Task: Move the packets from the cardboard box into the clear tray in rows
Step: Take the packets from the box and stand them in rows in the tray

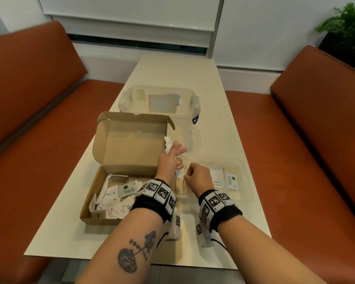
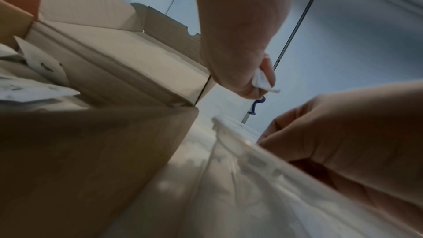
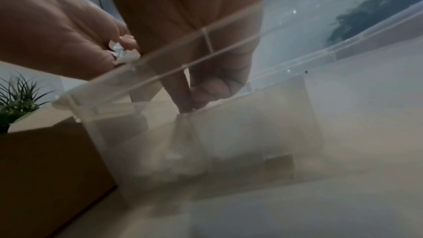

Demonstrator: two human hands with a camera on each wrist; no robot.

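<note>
The open cardboard box [image 1: 86, 208] lies at the left of the table, with several loose white packets [image 1: 127, 189] on its floor. To its right stands the clear tray [image 1: 244, 175], where a Pepper packet [image 1: 215, 175] and a Stevia packet [image 1: 231, 181] lie side by side. My left hand [image 1: 173, 154] hovers between box and tray and grips a bunch of white packets [image 1: 168, 143], also seen in the wrist views [image 2: 263, 80] [image 3: 123, 54]. My right hand [image 1: 193, 175] reaches into the tray's left part, where thumb and fingers [image 3: 183, 97] pinch a whitish packet at the tray floor.
A lidded clear storage container [image 1: 158, 101] stands behind the box. Brown benches [image 1: 29, 99] [image 1: 326, 119] flank the narrow pale table [image 1: 172, 70]. A green plant [image 1: 348, 19] sits at the far right. Bare table surface lies near the front edge.
</note>
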